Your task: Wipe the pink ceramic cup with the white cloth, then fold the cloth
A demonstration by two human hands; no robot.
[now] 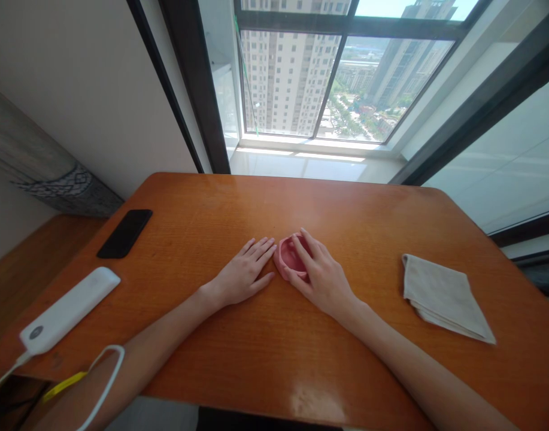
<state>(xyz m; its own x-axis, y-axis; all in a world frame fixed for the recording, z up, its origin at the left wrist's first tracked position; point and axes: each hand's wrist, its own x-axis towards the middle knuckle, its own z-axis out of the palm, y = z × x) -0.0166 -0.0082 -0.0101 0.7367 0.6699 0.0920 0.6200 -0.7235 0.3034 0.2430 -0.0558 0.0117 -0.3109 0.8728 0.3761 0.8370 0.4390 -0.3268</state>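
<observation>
A small pink soft object [288, 256], shaped like a shallow cup, lies in the middle of the wooden table [346, 215]. My right hand [319, 274] rests on top of it, with fingers curled over its rim and thumb against its near side. Just to its left, my left hand [245, 272] lies flat on the table, fingers stretched out and together, fingertips almost touching the pink object. It holds nothing.
A folded beige cloth [440, 293] lies at the right. A black phone [125, 233] and a white power bank [70, 308] with a white cable [104, 383] sit at the left. Beyond the table's far edge are a large window and a wall.
</observation>
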